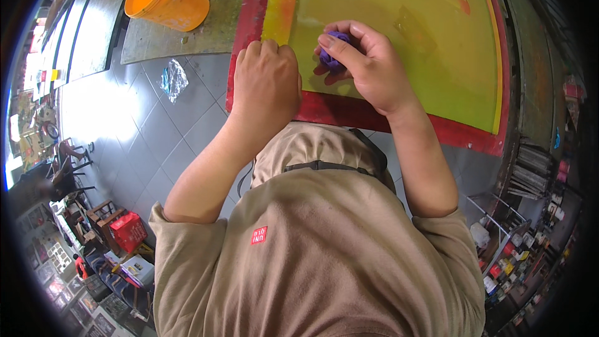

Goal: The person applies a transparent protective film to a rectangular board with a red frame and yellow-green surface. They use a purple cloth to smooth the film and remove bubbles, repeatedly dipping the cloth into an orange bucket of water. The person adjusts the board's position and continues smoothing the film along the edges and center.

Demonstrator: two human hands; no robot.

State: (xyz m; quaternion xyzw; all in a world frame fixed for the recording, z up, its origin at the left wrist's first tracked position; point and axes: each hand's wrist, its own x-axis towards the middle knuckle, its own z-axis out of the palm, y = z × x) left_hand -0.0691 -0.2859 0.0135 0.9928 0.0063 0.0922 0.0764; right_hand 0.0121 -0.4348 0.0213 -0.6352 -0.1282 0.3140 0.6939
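A screen-printing frame (349, 110) with red painted sides and yellow-green mesh lies in front of me. Between the thumb and fingers of my right hand (369, 62) is a crumpled purple cloth (329, 56), just above the mesh near its front left part. My left hand (267, 81) is closed in a fist, knuckles up, over the frame's front left corner. Its fingertips are turned out of sight, so I cannot tell what, if anything, is in them. Faint orange-red smears mark the mesh toward the far right.
An orange plastic bucket (171, 0) stands on a stained board (150, 43) at the far left. A crumpled clear plastic wrapper (174, 80) lies on the grey tiled floor (156, 131) below. Stacked grey slabs (532, 168) and a metal rack (502, 231) of small containers are at the right.
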